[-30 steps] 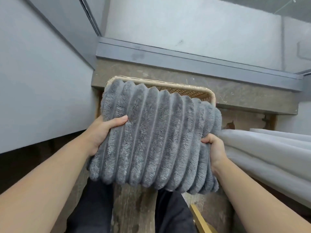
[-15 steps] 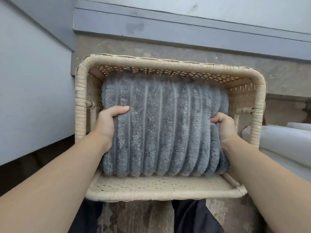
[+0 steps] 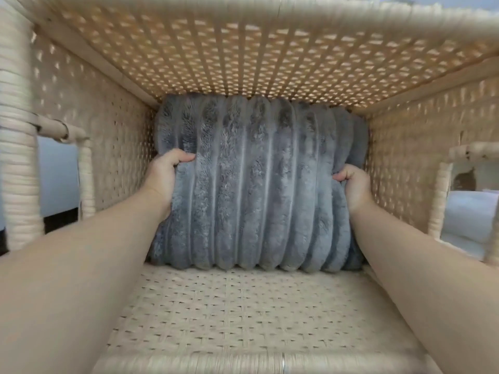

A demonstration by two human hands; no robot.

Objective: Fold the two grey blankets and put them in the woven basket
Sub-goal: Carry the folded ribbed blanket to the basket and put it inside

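Note:
A folded grey ribbed blanket (image 3: 256, 184) lies deep inside the woven basket (image 3: 243, 306), filling its bottom from wall to wall. My left hand (image 3: 164, 179) grips the blanket's left edge, thumb on top. My right hand (image 3: 353, 187) grips its right edge, fingers curled into the fabric. Both forearms reach down into the basket. I cannot tell whether a second blanket lies under this one.
The basket's walls surround the view on every side, with a handle opening at the left (image 3: 56, 179) and another at the right (image 3: 469, 195). White rolled fabric (image 3: 469, 211) shows through the right opening.
The blanket has gone from above the basket down to its bottom, both hands still gripping its edges. My head has come much closer, so the basket now fills the view.

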